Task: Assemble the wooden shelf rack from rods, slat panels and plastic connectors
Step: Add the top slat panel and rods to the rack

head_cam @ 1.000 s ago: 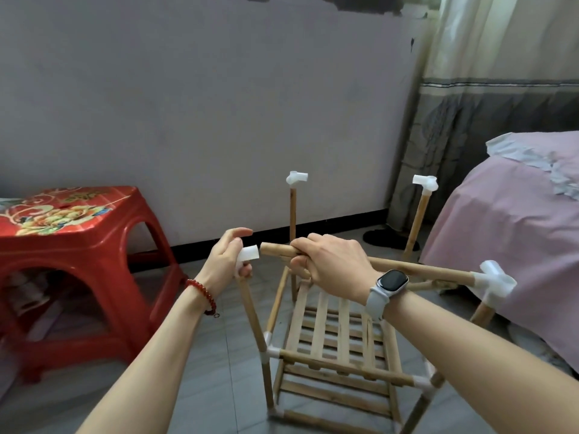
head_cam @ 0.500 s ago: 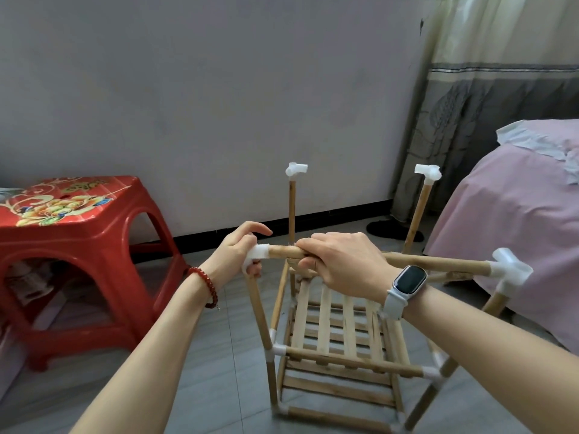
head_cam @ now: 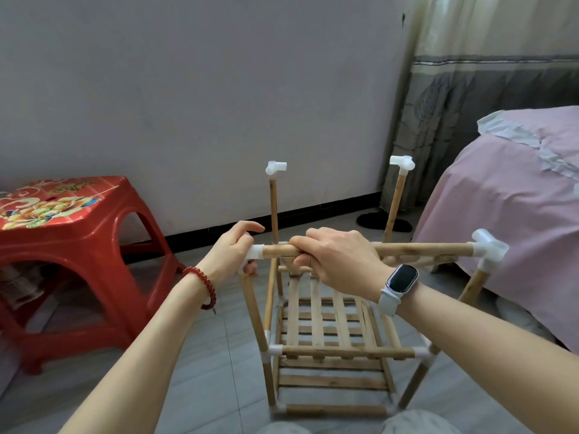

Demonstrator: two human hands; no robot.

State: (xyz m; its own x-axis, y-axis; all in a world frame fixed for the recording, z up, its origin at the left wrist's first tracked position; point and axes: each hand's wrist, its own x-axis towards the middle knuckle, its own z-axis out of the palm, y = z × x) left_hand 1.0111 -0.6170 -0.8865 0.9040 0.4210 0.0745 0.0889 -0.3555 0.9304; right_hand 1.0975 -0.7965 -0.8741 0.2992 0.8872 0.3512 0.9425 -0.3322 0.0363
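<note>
**Bamboo-coloured rod going into its front corner socket**

Wood and white plastic make up everything you are handling, so expect it to be light, stiff and a little rattly rather than heavy. Your right hand (head_cam: 340, 261) is clenched over the top rod (head_cam: 419, 249) at centre frame, fingers wrapped round it near its left end. Your left hand (head_cam: 233, 255) grasps the front-left connector (head_cam: 254, 252) just beside it, thumb under and fingers arched over the top. The rod's far end sits in the front-right connector (head_cam: 487, 247) at right of frame.

The rack (head_cam: 332, 339) stands on the tiled floor in the lower middle, with slat panels (head_cam: 322, 321) already fitted low down. Two rear uprights carry the back-left connector (head_cam: 275, 167) and back-right connector (head_cam: 402, 161), both with nothing in their side sockets.

Grip close to the joint, as you do now: a hold far along the rod would likely lever the thin upright sideways. The plastic is probably smooth and may slip, so brace it fully. Push straight along the rod's axis; the push-fit joints lower down could work loose if you twist the frame.
</note>
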